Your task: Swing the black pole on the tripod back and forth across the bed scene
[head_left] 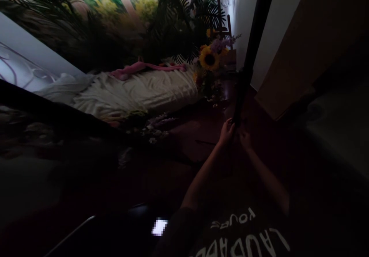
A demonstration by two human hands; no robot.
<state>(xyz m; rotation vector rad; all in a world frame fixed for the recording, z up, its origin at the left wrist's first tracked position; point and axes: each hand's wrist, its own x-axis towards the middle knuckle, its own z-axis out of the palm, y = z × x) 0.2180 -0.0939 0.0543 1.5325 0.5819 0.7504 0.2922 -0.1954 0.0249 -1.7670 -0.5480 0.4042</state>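
Note:
A black upright pole, like that of a light stand, runs down from the top edge with a dark joint partway along it. My left hand is closed around the pole's lower part. Just right of it is my right hand, its fingers curled close to the pole. Darkness hides what the right fingers hold, if anything. Below the hands the pole's foot fades into shadow above the dark red floor.
Sunflowers stand left of the pole. Behind is a low bench draped in cream cloth, with a pink plush toy on it. Another dark bar slants across the left. A brown panel stands at the right, palm leaves behind.

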